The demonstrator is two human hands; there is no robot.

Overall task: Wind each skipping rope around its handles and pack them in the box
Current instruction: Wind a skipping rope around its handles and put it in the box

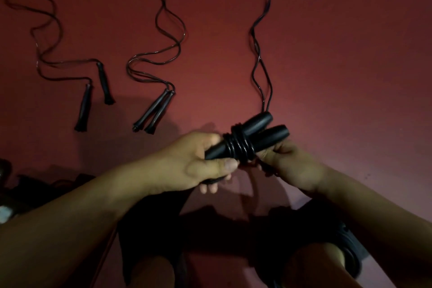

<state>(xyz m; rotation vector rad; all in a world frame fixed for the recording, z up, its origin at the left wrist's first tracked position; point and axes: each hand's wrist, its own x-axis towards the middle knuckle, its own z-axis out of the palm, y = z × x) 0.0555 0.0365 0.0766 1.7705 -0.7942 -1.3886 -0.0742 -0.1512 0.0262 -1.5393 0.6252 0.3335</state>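
The left hand (205, 161) grips the paired handles (247, 138) at their near ends, keeping them side by side as a core for winding. The right hand (282, 161) pinches the rope (261, 72) beneath the few turns (238, 144) already laid. Its slack trails far across the floor (350, 54). Two unwound ropes (161, 37) lie to the left. No box is visible.

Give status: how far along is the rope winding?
Done: nothing packed; no box in view. In hand: left hand grips the paired black handles carrying a few cord turns; right hand feeds cord, most of it still trailing across the red floor. Left: two unwound black ropes, middle and far left.
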